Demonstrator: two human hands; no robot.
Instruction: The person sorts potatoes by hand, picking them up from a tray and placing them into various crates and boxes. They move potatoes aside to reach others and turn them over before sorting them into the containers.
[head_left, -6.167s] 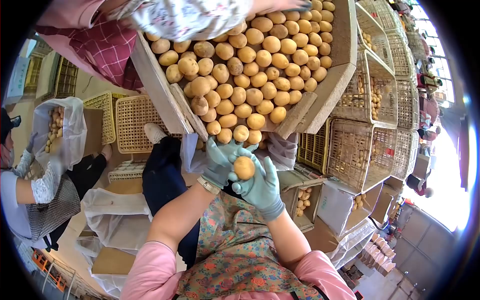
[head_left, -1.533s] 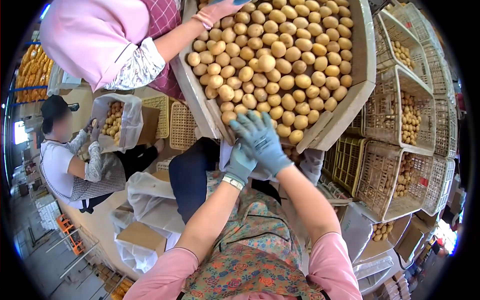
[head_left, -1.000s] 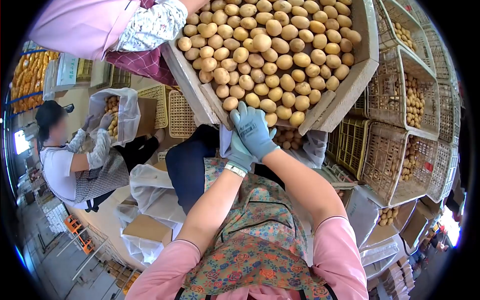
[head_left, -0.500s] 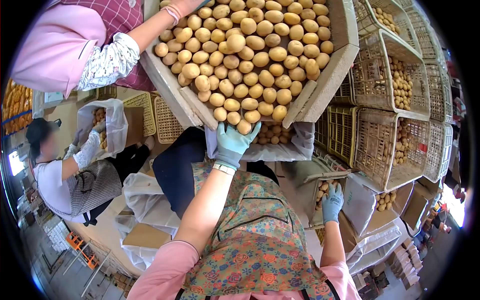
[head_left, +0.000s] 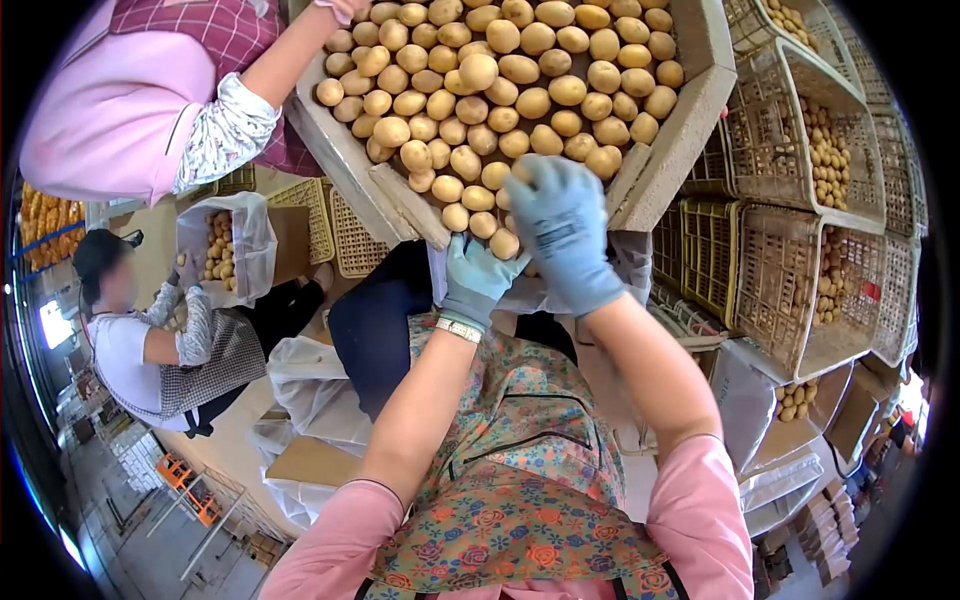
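Note:
Round yellow-brown potatoes [head_left: 470,160] cover the sorting table [head_left: 676,125], whose raised sides narrow to a gap facing me. My left hand [head_left: 478,275], in a light blue glove, is at this gap, fingers and thumb apart. A potato [head_left: 504,243] rests against it at the edge. Over the right side of the gap reaches my right hand [head_left: 560,225], also gloved, its bent fingers slightly apart and blurred among the potatoes; it hides those beneath. Below the gap a plastic-lined container [head_left: 632,268] is partly covered by my hands.
Stacked plastic crates [head_left: 775,205] with potatoes stand at the right. Another person's arm [head_left: 290,65] reaches over the table from the upper left. A seated person [head_left: 140,330] works at a lined box [head_left: 262,240] on the left. A lined carton [head_left: 755,400] sits lower right.
My right hand has come from the lower right box up onto the potatoes by the gap. Several potatoes near the gap have shifted. My left hand has stayed at the edge.

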